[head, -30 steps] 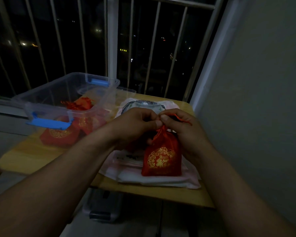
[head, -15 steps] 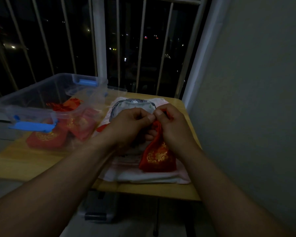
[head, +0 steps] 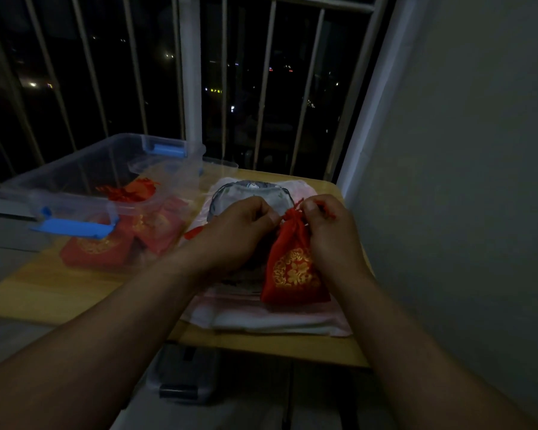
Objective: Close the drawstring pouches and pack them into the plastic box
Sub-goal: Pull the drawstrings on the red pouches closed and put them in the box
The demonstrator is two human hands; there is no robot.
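A red drawstring pouch [head: 292, 268] with a gold emblem stands on a pale cloth on the table, its neck gathered tight. My left hand [head: 239, 231] pinches the red cord on the left of the neck. My right hand [head: 330, 234] pinches the cord on the right side, a loop of it trailing over the fingers. A clear plastic box [head: 84, 181] with blue latches sits at the left, and several red pouches [head: 106, 246] lie inside it.
The pale folded cloth [head: 277, 318] covers the right half of the small wooden table [head: 44, 290]. A grey drawstring bag [head: 249, 193] lies behind my hands. The box lid [head: 218, 164] leans behind the box. Window bars stand behind, a wall at the right.
The pouch was tilted and partly hidden under my hands half a second ago; now it stands upright with its neck cinched. Both hands have stayed pinching the cord at the neck.
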